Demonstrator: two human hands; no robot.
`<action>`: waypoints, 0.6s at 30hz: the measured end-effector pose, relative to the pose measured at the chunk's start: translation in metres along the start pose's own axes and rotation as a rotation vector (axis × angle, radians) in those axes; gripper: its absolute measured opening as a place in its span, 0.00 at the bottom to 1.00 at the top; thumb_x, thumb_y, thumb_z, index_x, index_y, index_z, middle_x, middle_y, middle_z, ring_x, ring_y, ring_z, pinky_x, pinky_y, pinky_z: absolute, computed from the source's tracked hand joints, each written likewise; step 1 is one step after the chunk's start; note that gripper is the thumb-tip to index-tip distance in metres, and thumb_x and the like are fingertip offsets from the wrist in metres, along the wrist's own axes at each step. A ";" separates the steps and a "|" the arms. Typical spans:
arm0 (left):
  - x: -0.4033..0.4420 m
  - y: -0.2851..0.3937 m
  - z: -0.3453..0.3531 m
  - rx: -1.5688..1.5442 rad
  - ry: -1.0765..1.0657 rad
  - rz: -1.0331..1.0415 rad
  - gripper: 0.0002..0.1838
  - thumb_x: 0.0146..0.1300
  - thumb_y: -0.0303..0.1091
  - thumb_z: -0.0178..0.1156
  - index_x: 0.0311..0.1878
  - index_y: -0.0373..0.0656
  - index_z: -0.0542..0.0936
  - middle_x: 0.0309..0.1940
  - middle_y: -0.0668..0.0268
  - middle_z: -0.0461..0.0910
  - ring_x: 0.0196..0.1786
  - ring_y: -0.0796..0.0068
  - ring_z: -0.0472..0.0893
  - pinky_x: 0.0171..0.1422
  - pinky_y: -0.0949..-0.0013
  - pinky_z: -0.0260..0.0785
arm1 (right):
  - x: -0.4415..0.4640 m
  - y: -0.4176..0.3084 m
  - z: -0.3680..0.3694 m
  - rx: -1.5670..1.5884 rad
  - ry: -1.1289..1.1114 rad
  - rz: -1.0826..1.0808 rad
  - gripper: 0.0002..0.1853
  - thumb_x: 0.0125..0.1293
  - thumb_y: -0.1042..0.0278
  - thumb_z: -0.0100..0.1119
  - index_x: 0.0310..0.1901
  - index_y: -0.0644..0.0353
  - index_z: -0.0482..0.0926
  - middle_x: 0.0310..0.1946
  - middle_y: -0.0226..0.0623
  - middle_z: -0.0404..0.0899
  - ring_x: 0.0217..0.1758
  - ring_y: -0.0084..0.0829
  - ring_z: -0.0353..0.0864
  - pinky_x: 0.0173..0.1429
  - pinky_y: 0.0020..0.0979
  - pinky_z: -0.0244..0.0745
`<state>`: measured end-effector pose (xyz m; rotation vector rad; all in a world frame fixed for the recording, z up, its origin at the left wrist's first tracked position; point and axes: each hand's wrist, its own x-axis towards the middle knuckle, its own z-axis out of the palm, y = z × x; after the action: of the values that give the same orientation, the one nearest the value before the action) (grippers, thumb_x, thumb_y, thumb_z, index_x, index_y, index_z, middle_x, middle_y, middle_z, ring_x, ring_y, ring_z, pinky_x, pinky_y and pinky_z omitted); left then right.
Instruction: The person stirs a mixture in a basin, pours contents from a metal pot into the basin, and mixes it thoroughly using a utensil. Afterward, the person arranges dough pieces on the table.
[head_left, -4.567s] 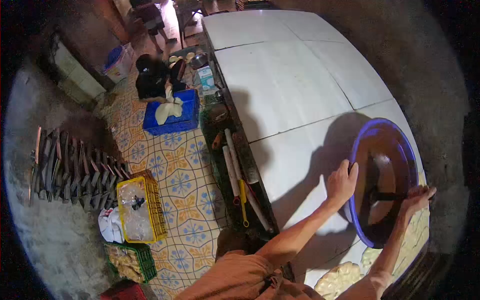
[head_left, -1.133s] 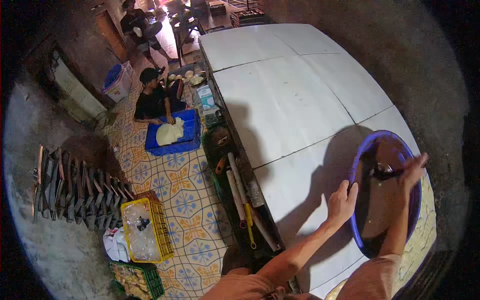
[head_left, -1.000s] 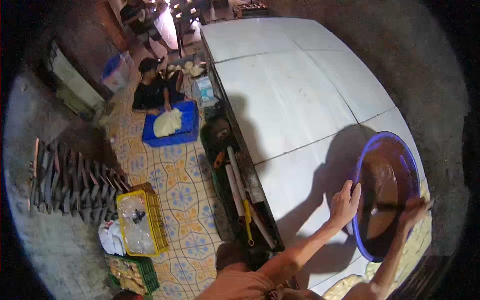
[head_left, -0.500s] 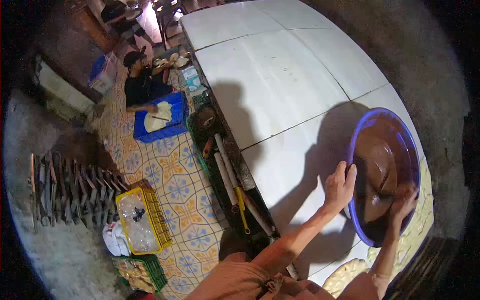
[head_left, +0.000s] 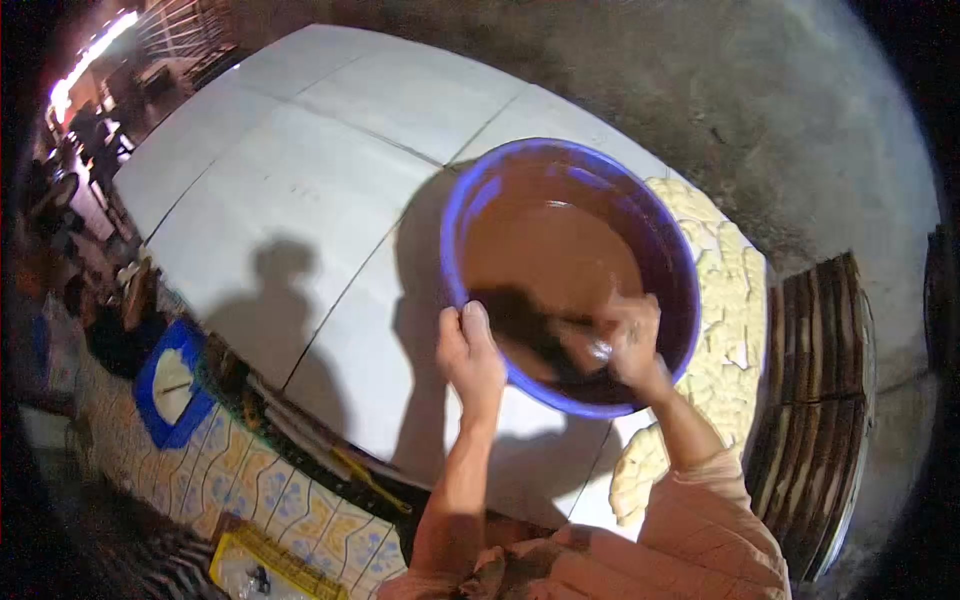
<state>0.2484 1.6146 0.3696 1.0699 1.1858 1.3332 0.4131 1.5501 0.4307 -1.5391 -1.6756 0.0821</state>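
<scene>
A large purple-blue tub point(head_left: 450, 225) stands on the white tiled table, with smooth brown liquid batter point(head_left: 555, 250) inside. My left hand point(head_left: 472, 350) grips the near-left rim, thumb on top. Inside the tub, at its near-right side, my right hand point(head_left: 638, 335) is low over the batter with its fingers curled and smeared by motion. A small shiny spot shows by those fingertips; I cannot make out what it is. To the right of the tub lie rows of pale dough pieces point(head_left: 728, 300), and another pale dough bunch point(head_left: 638, 475) sits by my right forearm.
The white tiled table point(head_left: 300, 160) stretches away to the left. Stacked dark trays point(head_left: 815, 380) stand off its right edge. On the patterned floor are a blue crate point(head_left: 170, 430) with pale contents and a yellow crate point(head_left: 270, 565). A person point(head_left: 120, 335) sits beyond the blue crate.
My view has swung right, so the tub now appears nearer the middle. My left hand stays on its rim. My right hand is still inside the tub, and the batter surface looks smoother.
</scene>
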 end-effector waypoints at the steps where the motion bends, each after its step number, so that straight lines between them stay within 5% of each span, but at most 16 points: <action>1: 0.002 -0.006 0.002 -0.024 0.011 0.029 0.14 0.68 0.38 0.52 0.30 0.37 0.70 0.20 0.71 0.65 0.26 0.78 0.64 0.30 0.69 0.60 | -0.007 -0.023 0.005 -0.010 0.000 -0.122 0.22 0.58 0.48 0.54 0.21 0.60 0.73 0.13 0.34 0.69 0.17 0.37 0.68 0.27 0.35 0.64; 4: 0.003 -0.015 -0.003 -0.063 0.004 0.023 0.16 0.68 0.38 0.50 0.28 0.37 0.68 0.19 0.72 0.62 0.25 0.79 0.61 0.30 0.68 0.57 | 0.035 -0.028 0.033 0.334 0.015 0.029 0.23 0.62 0.49 0.50 0.19 0.60 0.70 0.12 0.35 0.65 0.16 0.34 0.66 0.26 0.36 0.62; 6: 0.004 -0.012 -0.003 -0.067 -0.008 -0.003 0.16 0.68 0.38 0.50 0.28 0.37 0.68 0.19 0.72 0.63 0.26 0.80 0.61 0.30 0.69 0.57 | 0.093 0.006 0.057 0.440 0.406 0.146 0.22 0.64 0.53 0.53 0.18 0.62 0.68 0.13 0.28 0.62 0.19 0.24 0.58 0.24 0.33 0.59; 7: 0.002 -0.005 -0.003 -0.084 -0.001 -0.037 0.15 0.68 0.38 0.50 0.28 0.37 0.67 0.20 0.72 0.63 0.25 0.81 0.61 0.30 0.70 0.56 | 0.119 0.030 0.052 0.472 0.433 0.160 0.22 0.65 0.54 0.54 0.19 0.62 0.70 0.14 0.28 0.65 0.19 0.27 0.60 0.25 0.34 0.59; 8: 0.003 -0.002 -0.002 -0.060 -0.011 -0.021 0.15 0.68 0.37 0.50 0.28 0.37 0.67 0.20 0.72 0.63 0.25 0.81 0.61 0.30 0.71 0.56 | 0.133 0.066 0.040 0.451 0.458 0.320 0.23 0.66 0.53 0.53 0.20 0.63 0.72 0.15 0.28 0.68 0.19 0.26 0.62 0.25 0.34 0.61; 9: 0.004 -0.002 0.000 -0.033 -0.016 -0.006 0.15 0.68 0.37 0.50 0.28 0.37 0.67 0.20 0.72 0.63 0.25 0.81 0.61 0.30 0.71 0.56 | 0.138 0.075 0.018 0.110 0.563 0.293 0.22 0.66 0.53 0.53 0.21 0.64 0.73 0.16 0.27 0.70 0.20 0.24 0.64 0.24 0.33 0.61; 11: 0.004 -0.018 -0.002 -0.153 -0.035 0.016 0.14 0.68 0.36 0.50 0.28 0.37 0.67 0.21 0.72 0.63 0.26 0.80 0.61 0.30 0.71 0.57 | 0.112 0.076 -0.003 0.292 0.651 0.393 0.21 0.65 0.55 0.52 0.23 0.67 0.75 0.17 0.29 0.72 0.21 0.23 0.67 0.25 0.32 0.63; 13: 0.001 -0.002 -0.003 -0.032 -0.023 -0.003 0.14 0.68 0.37 0.50 0.29 0.37 0.67 0.21 0.71 0.63 0.27 0.79 0.62 0.31 0.70 0.57 | 0.057 0.057 -0.017 0.353 0.422 0.332 0.19 0.64 0.56 0.54 0.22 0.63 0.74 0.16 0.26 0.69 0.22 0.19 0.64 0.25 0.26 0.62; 14: 0.000 0.000 -0.003 0.018 0.001 0.037 0.14 0.68 0.37 0.50 0.29 0.38 0.67 0.20 0.70 0.63 0.26 0.78 0.62 0.31 0.70 0.56 | 0.020 0.054 -0.016 0.264 0.214 0.285 0.19 0.61 0.53 0.55 0.22 0.62 0.76 0.17 0.27 0.73 0.20 0.23 0.69 0.28 0.32 0.65; 16: 0.005 -0.008 0.000 -0.050 0.011 0.036 0.14 0.68 0.37 0.50 0.28 0.38 0.67 0.20 0.72 0.63 0.26 0.79 0.61 0.30 0.71 0.56 | -0.009 -0.003 -0.003 0.080 -0.070 -0.265 0.14 0.51 0.54 0.60 0.27 0.57 0.79 0.19 0.36 0.78 0.21 0.39 0.78 0.40 0.44 0.68; 18: 0.000 -0.012 0.002 -0.088 -0.025 -0.044 0.14 0.68 0.37 0.50 0.28 0.38 0.67 0.20 0.74 0.62 0.25 0.80 0.61 0.29 0.72 0.56 | 0.016 -0.022 0.017 0.246 -0.098 -0.260 0.15 0.55 0.54 0.58 0.27 0.59 0.79 0.19 0.35 0.77 0.20 0.35 0.76 0.36 0.40 0.69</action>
<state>0.2523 1.6145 0.3576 0.9894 1.1164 1.3224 0.3871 1.5659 0.4400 -1.1427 -1.8530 0.2208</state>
